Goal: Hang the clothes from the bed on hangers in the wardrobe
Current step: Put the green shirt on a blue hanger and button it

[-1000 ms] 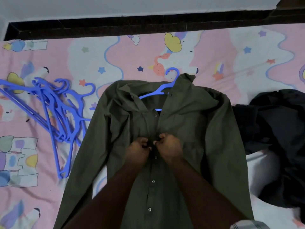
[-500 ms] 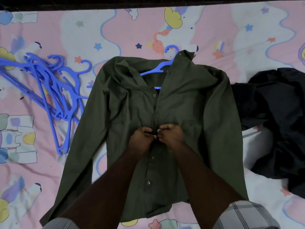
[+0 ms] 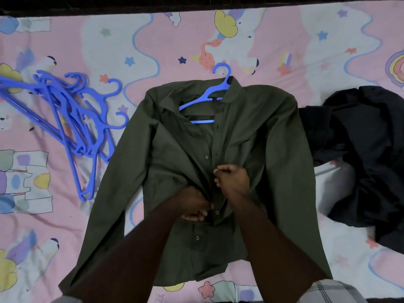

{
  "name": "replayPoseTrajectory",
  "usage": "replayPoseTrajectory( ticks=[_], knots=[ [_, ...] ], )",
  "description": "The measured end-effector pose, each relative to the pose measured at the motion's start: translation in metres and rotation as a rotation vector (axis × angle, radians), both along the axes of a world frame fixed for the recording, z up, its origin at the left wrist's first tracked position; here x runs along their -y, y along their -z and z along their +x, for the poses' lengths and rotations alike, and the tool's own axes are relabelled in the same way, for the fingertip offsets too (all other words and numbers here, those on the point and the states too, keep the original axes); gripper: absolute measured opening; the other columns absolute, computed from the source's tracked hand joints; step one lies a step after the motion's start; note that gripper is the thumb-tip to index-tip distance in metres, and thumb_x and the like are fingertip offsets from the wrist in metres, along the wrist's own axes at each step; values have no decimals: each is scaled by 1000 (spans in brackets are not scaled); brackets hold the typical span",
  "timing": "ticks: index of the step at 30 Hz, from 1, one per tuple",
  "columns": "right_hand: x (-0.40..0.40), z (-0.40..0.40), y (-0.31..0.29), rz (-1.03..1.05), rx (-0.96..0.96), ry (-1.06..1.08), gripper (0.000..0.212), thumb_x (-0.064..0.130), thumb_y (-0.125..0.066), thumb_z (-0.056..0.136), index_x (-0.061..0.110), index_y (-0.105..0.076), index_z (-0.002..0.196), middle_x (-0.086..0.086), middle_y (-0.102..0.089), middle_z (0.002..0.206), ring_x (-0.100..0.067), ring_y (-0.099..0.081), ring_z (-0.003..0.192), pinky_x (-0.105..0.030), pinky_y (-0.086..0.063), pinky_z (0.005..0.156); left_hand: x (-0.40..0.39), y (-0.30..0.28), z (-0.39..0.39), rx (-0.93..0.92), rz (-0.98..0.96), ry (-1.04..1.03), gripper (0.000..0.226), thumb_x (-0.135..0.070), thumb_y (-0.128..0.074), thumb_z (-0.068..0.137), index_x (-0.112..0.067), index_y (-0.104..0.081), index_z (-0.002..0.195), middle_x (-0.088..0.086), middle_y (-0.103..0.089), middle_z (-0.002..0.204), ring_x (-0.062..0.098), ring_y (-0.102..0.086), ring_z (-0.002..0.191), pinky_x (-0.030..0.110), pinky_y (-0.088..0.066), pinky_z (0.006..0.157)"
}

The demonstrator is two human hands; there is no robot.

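Left hand (image 3: 193, 204) dropped lower on shirt (image 3: 251, 136) placket; right hand (image 3: 232, 179) pinching; button hidden.

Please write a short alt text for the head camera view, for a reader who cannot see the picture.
Seen from above, a person's left hand and right hand grip the button front of an olive green shirt spread on a pink cartoon-print bed sheet, with a blue hanger inside its collar. Spare blue hangers lie left of it, dark clothes right.
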State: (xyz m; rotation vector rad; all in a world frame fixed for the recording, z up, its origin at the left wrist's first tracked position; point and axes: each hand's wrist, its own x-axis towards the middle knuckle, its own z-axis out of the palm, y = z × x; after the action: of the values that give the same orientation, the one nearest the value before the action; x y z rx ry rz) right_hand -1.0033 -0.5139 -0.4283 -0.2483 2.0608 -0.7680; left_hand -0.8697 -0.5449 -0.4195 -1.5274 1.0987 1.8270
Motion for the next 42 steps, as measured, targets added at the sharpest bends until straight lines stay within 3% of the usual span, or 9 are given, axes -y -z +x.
replayPoseTrajectory(
  ticks=[4, 6, 9, 12, 15, 19, 27, 36, 42],
  knots=[
    [13, -10, 1, -59, -77, -27, 9, 18, -72, 86, 17, -74, 94, 3, -74, 76, -11, -72, 71, -33, -61, 75, 35, -5, -12, -53, -351, -281, 27, -27, -66, 96, -11, -60, 74, 4, -64, 64, 10, -58, 48, 16, -40, 42],
    [24, -13, 2, -64, -137, -81, 14, 20, -72, 85, 18, -75, 99, 1, -76, 87, -15, -73, 82, -35, -60, 84, 47, -4, -23, -114, -512, -484, 22, -18, -64, 97, -12, -62, 76, 4, -65, 68, 7, -60, 52, 17, -45, 48],
    [38, -16, 4, -44, -205, -216, 23, 18, -70, 87, 15, -75, 109, -3, -76, 105, -17, -70, 100, -19, -49, 89, 56, 10, -35, -163, -625, -602, 22, -4, -62, 94, -21, -66, 81, 0, -69, 75, 9, -66, 65, 22, -54, 62],
    [48, -19, 13, 2, -244, -314, 26, 22, -71, 87, 15, -73, 112, -5, -74, 113, -20, -67, 109, -24, -50, 94, 59, 28, -43, -102, -657, -564, 22, -6, -63, 93, -26, -69, 86, -1, -72, 83, 16, -70, 76, 35, -59, 80],
    [49, -21, 22, 40, -237, -352, 32, 26, -77, 82, 14, -72, 112, -7, -73, 113, -22, -66, 111, -29, -51, 97, 59, 44, -44, -63, -612, -532, 16, -5, -60, 95, -11, -73, 103, 4, -73, 91, 19, -69, 81, 38, -59, 85],
    [49, -22, 28, 70, -276, -447, 37, 31, -80, 79, 14, -68, 109, -9, -72, 107, -26, -66, 107, -33, -52, 92, 58, 57, -39, 16, -627, -413, 15, -12, -68, 89, -21, -73, 99, 7, -75, 98, 26, -72, 90, 45, -59, 88],
    [54, -24, 20, 151, -319, -596, 44, 37, -72, 82, 10, -61, 115, -17, -64, 119, -36, -62, 111, -34, -51, 90, 62, 45, -47, 130, -790, -182, 15, -15, -67, 89, -18, -76, 101, 2, -75, 107, 19, -67, 102, 13, -33, 67],
    [49, -29, 13, 111, -284, -513, 21, 27, -66, 84, 10, -73, 94, -13, -73, 102, -31, -66, 102, -30, -50, 82, 63, 42, -46, 98, -766, -187, 5, -19, -69, 88, -23, -70, 85, 2, -75, 94, 21, -70, 89, 23, -47, 75],
    [53, -26, 11, 159, -340, -625, 31, 30, -65, 83, 6, -64, 102, -19, -68, 111, -37, -64, 105, -36, -52, 87, 59, 45, -40, 37, -765, -167, 19, -17, -66, 91, -19, -77, 106, 3, -76, 106, 21, -70, 97, 32, -55, 89]
  ],
)
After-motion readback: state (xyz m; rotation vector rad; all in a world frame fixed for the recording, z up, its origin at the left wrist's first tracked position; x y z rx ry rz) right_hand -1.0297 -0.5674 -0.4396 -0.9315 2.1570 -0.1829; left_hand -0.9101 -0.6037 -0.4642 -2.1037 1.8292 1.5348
